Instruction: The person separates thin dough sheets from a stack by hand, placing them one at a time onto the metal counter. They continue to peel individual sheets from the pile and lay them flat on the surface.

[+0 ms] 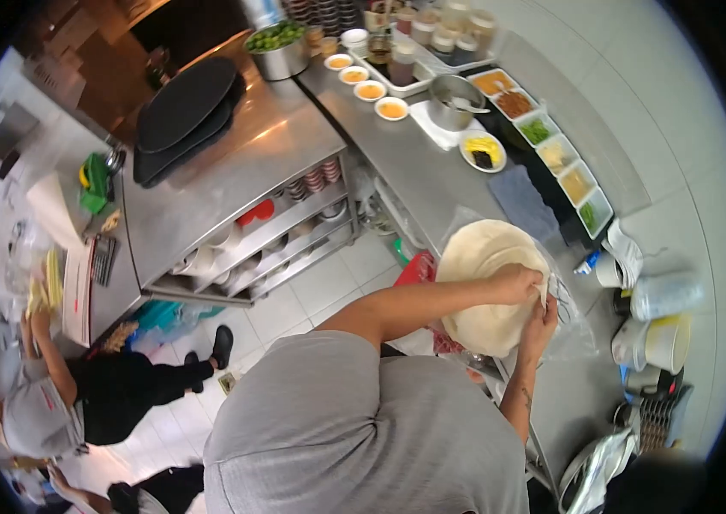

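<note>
A stack of round, pale flat dough sheets [481, 257] lies on clear plastic [581, 330] at the counter's edge. My left hand [517, 283] is over the stack, its fingers pinching the edge of a sheet at the right side. Just below it, my right hand [539, 325] holds the same edge, thumb and fingers pressed together. The fingertips of both hands nearly meet. A folded grey-blue cloth [524, 201] rests on the counter beyond the stack.
White trays of toppings [556, 154] line the wall side. Near them are a metal pot [455, 101], a bowl with yellow food [483, 152] and small sauce bowls [392, 108]. Plastic tubs [667, 343] stand at right. A co-worker [46, 403] stands at far left.
</note>
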